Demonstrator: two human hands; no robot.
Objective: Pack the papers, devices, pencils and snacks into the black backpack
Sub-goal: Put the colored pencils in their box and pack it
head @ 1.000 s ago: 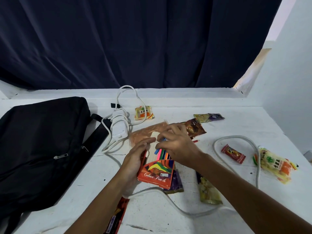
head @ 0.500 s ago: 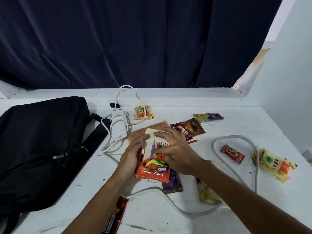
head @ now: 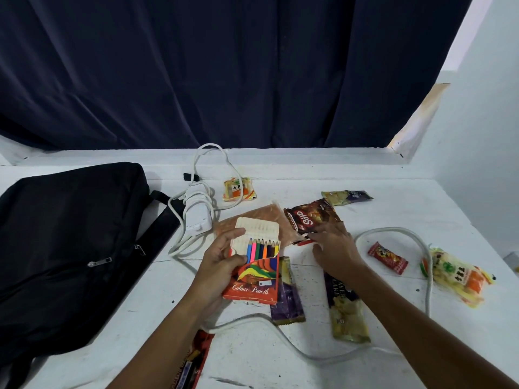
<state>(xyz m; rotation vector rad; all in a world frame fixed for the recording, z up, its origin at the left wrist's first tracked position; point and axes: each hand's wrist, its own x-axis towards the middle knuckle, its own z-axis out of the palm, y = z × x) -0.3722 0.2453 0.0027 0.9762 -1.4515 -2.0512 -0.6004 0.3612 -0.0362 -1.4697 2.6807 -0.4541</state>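
The soft black fabric backpack [head: 67,248] lies flat at nine o'clock on the white painted table [head: 393,209], its zips apparently closed, so nothing is going in yet. At twelve o'clock, just beside its strap, sits the white charger brick wound in its own cable [head: 196,214], and a thicker pale grey cord [head: 393,234] loops from three o'clock round to six.

In the middle the left hand [head: 222,262] holds up the orange cardboard box of colour pencils [head: 254,276], thumb across the front and fingers behind, flap open and tilted so that the row of tips shows — a way to keep the mouth clear for loose pencils, I judge. Under it lies a translucent orange-pink plastic sleeve [head: 252,220], perhaps holding papers.

The right hand [head: 334,248] reaches to one o'clock of the box, fingers bent down onto a loose red pencil [head: 306,242] lying at the edge of the brown Slip crisp packet [head: 311,217]; whether they have pinched it I cannot tell.

Snacks lie scattered: a yellow noodle-snack bag [head: 457,276] at three o'clock, a purple-and-yellow wafer packet [head: 345,313] at five, a small orange-yellow pouch [head: 238,189] at twelve, a small red sweet wrapper [head: 387,258] — all still unpacked.
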